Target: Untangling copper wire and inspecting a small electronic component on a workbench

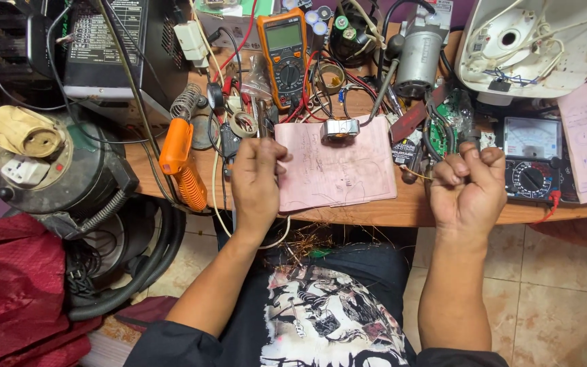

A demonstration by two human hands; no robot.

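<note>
1. At the far left, beside the worktop [375, 211] rather than on it, stands a round dark motor housing [56, 170] with a beige plug part on top; a red cloth [15, 285] lies below it.
2. An orange soldering gun [181, 166] hangs over the worktop's front edge, handle outward, probably so it is quick to grab.
3. The left hand [256, 183] is raised over the worktop edge, its fingers [266, 151] curled shut into a loose fist; what they pinch is hidden, though a pale cord [220, 204] runs down just beside the wrist.
4. A pink sheet of paper [338, 170] lies flat between the two hands, likely as a clean pad for small parts; a small metal part [340, 129] sits at its top edge.
5. Behind it stands an orange multimeter [283, 51], tilted to face the person, its red and black leads trailing around it.
6. A grey cylindrical motor [417, 61] lies further right among loose tools.
7. The right hand [469, 190] is closed too, fingers pressed together and pinching a thin copper-coloured wire [417, 175] that juts toward the paper (the far end is too fine to follow).
8. An analogue meter [531, 156] sits just beside that hand, and a white appliance base [538, 44] lies upturned behind it.
9. Fine copper strands [307, 238] rest in the person's lap.
</note>
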